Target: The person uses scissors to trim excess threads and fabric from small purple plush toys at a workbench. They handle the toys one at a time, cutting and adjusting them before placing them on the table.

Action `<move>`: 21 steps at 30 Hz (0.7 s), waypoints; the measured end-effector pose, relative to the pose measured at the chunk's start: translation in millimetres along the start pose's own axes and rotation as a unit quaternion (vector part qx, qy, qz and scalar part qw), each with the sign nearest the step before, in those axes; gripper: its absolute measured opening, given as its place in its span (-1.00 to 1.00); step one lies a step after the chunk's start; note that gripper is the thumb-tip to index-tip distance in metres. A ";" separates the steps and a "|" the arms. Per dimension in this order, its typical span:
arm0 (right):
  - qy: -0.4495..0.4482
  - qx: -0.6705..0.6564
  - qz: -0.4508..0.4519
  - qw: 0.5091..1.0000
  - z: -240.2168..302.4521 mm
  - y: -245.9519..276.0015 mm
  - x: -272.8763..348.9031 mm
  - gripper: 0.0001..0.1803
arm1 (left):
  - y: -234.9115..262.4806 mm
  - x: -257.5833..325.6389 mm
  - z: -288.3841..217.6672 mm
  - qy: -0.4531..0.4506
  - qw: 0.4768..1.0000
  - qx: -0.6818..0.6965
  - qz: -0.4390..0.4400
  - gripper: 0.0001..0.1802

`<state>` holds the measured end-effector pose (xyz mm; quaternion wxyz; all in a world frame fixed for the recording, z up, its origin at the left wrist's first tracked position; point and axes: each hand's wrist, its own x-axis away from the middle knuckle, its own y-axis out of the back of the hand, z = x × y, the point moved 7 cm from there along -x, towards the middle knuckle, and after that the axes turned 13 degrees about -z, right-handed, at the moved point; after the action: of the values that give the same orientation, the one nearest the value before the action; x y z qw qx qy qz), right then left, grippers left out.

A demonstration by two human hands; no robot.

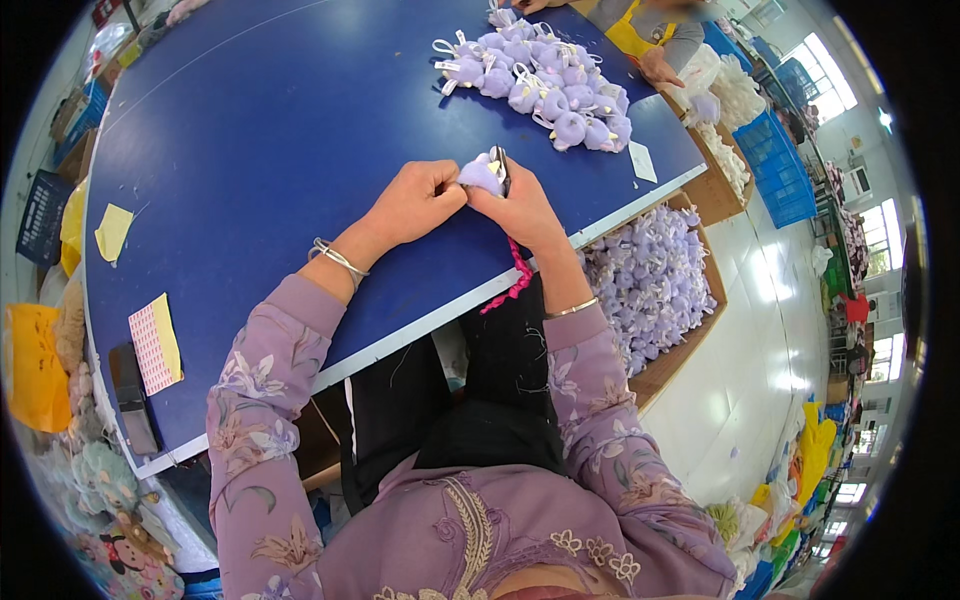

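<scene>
Both my hands meet above the blue table. Between them is a small lavender plush toy with a bit of yellow and white on it. My left hand is closed, its fingertips pinching the toy's left side. In my right hand is a dark, slim tool, apparently thread snips, upright against the toy; its blades are mostly hidden by the fingers. A pink braided cord hangs below this hand past the table edge.
Several like plush toys with white loops form a pile at the far right. An open carton full of them stands right of my lap. A sticker sheet lies left. Across the table is a co-worker's hand; blue crates stand beyond.
</scene>
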<state>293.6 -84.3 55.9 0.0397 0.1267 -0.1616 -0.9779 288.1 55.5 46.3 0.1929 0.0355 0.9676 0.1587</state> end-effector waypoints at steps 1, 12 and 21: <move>-0.004 0.007 -0.009 1.000 -0.3 0.0 -0.3 -0.67 | -0.1 -0.2 0.0 -0.001 1.000 -0.003 0.001 -0.78; -0.020 0.027 -0.044 0.998 -0.3 1.5 8.7 -0.66 | -1.9 0.3 -2.9 -0.058 0.997 -0.048 0.029 -0.81; -0.122 -0.342 0.025 0.931 -18.2 -1.9 19.1 -0.56 | -6.7 -1.9 -4.8 -0.004 0.992 -0.121 -0.019 -0.79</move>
<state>279.9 -90.3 34.1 0.0852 -0.0194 0.1757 -0.9806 288.0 47.5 49.1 0.2027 -0.0057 0.9409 0.2711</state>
